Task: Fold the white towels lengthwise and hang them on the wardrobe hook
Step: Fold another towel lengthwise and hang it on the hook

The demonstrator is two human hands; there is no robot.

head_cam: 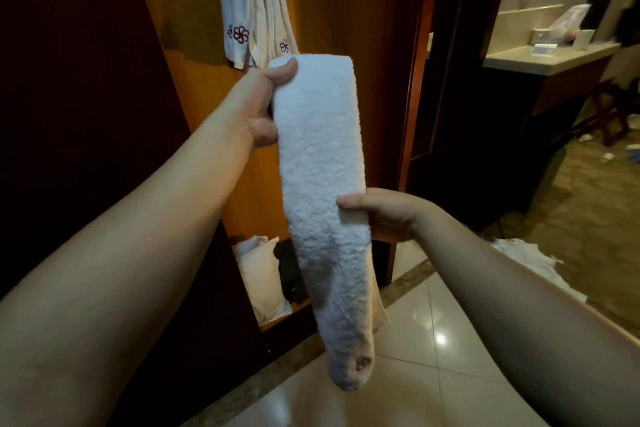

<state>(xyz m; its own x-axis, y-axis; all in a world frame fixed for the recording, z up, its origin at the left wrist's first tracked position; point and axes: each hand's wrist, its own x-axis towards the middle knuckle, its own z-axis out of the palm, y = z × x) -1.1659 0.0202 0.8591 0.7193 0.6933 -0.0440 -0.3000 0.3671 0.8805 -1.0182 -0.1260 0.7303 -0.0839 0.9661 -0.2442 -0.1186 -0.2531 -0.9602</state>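
Both hands, left and right, grip folded towel before hung towels.

Left hand and right hand grip a folded white towel before hung towels.

The fingers of the left hand are hidden behind the folded towel; only the thumb is seen on its front. The right hand's fingers are likewise covered, tucked behind the towel's edge. Above the left hand, the hook is buried under the hanging towels and cut off by the top edge. Far right of the hands, the items on the desk are too blurred to be told apart.
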